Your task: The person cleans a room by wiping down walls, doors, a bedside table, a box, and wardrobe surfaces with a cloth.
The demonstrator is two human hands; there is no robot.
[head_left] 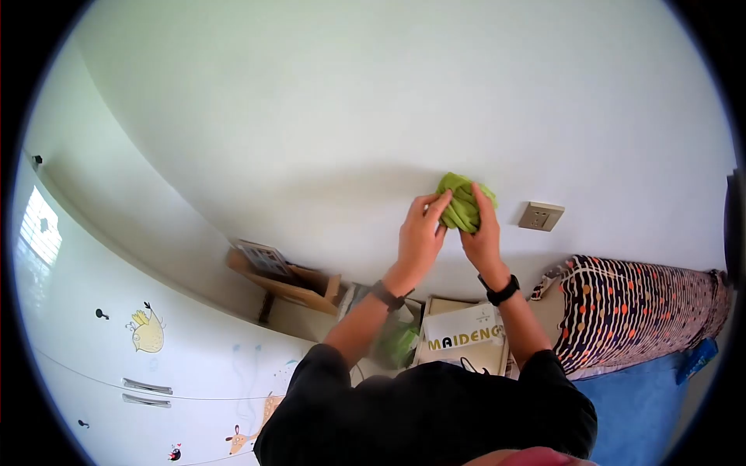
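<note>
A bunched green cloth (460, 206) is held between both hands in front of the pale wall (350, 116). My left hand (420, 233) grips its left side, thumb and fingers closed on the folds. On the right side, my right hand (483, 237) has its fingers wrapped round the same cloth. Whether the cloth presses against the wall I cannot tell. Each wrist wears a dark band. A wall socket (542, 217) sits just to the right of my right hand.
Below my arms stand a white box lettered MAIDENG (462, 328) and an open cardboard box (295, 287). At right, a patterned cushion or bedding roll (622, 311) lies by a blue surface (622, 404). A white cabinet with animal stickers (101, 365) fills the left.
</note>
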